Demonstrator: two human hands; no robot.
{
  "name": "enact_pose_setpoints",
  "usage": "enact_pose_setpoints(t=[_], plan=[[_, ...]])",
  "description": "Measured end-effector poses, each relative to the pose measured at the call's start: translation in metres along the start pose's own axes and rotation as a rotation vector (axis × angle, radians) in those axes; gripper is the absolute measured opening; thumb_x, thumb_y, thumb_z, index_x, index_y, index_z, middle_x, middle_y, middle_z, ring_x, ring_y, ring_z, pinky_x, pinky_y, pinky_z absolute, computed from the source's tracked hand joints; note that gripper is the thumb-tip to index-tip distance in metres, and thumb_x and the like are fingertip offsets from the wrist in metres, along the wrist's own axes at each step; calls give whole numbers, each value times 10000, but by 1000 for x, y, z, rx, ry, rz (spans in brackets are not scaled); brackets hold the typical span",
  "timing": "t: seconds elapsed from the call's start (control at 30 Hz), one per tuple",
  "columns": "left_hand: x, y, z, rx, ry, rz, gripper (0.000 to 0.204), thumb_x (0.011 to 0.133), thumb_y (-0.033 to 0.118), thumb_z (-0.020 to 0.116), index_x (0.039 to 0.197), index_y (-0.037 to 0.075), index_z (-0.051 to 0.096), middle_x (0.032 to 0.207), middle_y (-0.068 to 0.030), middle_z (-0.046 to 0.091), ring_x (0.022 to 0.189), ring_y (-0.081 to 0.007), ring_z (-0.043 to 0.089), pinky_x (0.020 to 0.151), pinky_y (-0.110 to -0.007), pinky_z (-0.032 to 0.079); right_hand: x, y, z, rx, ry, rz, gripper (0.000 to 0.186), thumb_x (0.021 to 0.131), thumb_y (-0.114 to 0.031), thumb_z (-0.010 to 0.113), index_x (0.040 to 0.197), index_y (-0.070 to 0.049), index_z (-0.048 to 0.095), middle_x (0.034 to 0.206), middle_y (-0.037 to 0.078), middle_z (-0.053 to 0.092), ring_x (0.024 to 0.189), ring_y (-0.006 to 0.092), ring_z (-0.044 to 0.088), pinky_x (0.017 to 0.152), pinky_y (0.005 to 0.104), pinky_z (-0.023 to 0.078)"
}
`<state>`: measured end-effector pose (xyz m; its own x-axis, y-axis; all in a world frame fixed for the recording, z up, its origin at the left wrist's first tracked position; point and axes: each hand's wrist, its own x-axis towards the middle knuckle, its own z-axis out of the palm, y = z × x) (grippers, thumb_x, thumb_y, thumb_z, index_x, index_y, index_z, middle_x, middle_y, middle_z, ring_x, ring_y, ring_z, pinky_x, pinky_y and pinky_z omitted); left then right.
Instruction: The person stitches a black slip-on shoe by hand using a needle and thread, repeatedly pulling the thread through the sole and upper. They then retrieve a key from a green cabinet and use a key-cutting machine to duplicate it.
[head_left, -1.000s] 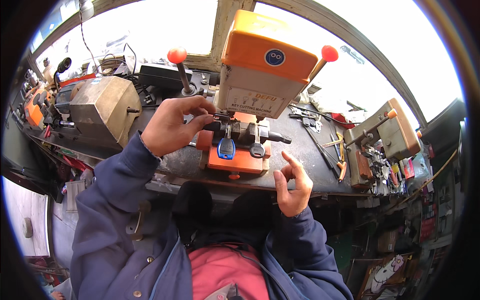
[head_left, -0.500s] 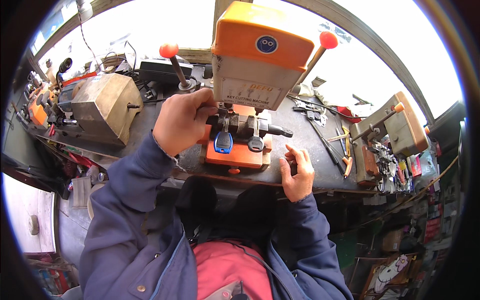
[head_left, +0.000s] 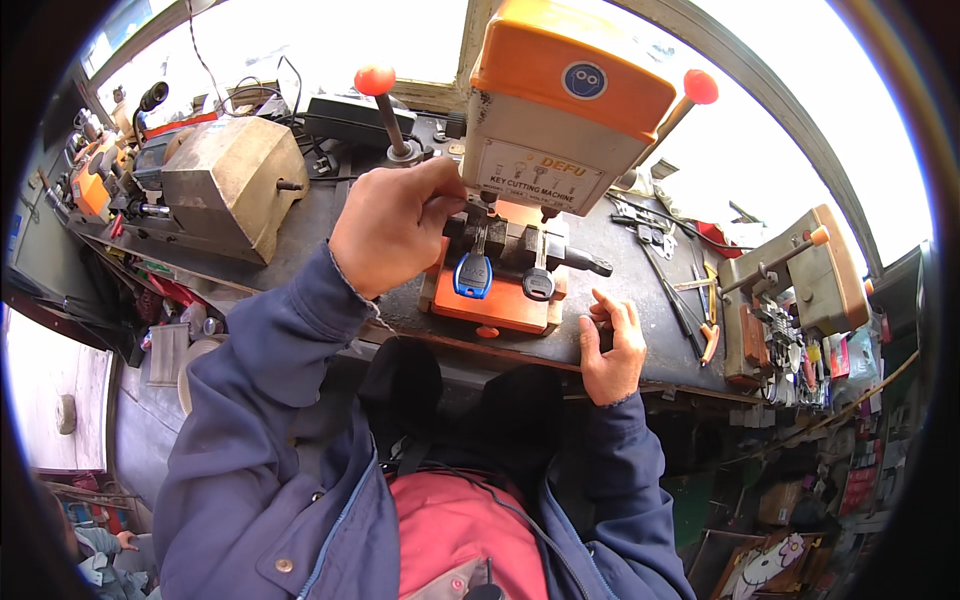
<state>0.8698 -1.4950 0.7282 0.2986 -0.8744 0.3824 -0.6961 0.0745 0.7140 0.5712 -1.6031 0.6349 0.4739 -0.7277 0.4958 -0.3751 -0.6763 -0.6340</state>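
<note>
In front of me stands an orange and grey key cutting machine (head_left: pixel 560 110). A blue-edged key (head_left: pixel 473 275) and a black-headed key (head_left: pixel 538 284) sit side by side in its dark clamps, heads toward me, above an orange base (head_left: pixel 490 309). My left hand (head_left: pixel 395 220) is at the left end of the clamps, thumb and fingers pinched together; what lies between them is hidden. My right hand (head_left: pixel 612 350) rests at the bench's front edge, right of the base. It holds nothing, its fingers loosely bent and the thumb apart.
Red-knobbed levers (head_left: pixel 376 82) rise beside the machine. Left stands a worn metal machine (head_left: pixel 225 180); right, a second beige machine (head_left: pixel 835 270) with hanging keys. Long-handled pliers (head_left: pixel 672 300) and an orange-handled tool (head_left: pixel 709 340) lie on the bench. Another person's hand (head_left: pixel 126 541) shows lower left.
The view has shifted, so the bench and machine appear farther right. Both hands keep nearly the same places beside the machine. Another person has come into view at the lower left.
</note>
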Motion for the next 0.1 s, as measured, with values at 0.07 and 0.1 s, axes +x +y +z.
enact_pose_setpoints(t=[0.07, 0.1], plan=[[3, -3, 3, -191, -3, -44, 191, 929, -91, 608, 1094, -10, 655, 966, -100, 740, 852, -195, 696, 829, -263, 542, -1, 3, -2, -23, -4, -5, 383, 884, 0, 700, 1263, -19, 657, 1027, 123, 645, 888, 245, 671, 817, 346, 550], [4, -7, 1, -281, -1, -69, 184, 941, -71, 610, 1097, 7, 667, 1008, -91, 756, 856, -224, 706, 839, -260, 543, 0, 3, 0, -28, -6, -2, 392, 876, -6, 708, 1263, -37, 655, 1044, 127, 651, 900, 256, 687, 814, 354, 559]])
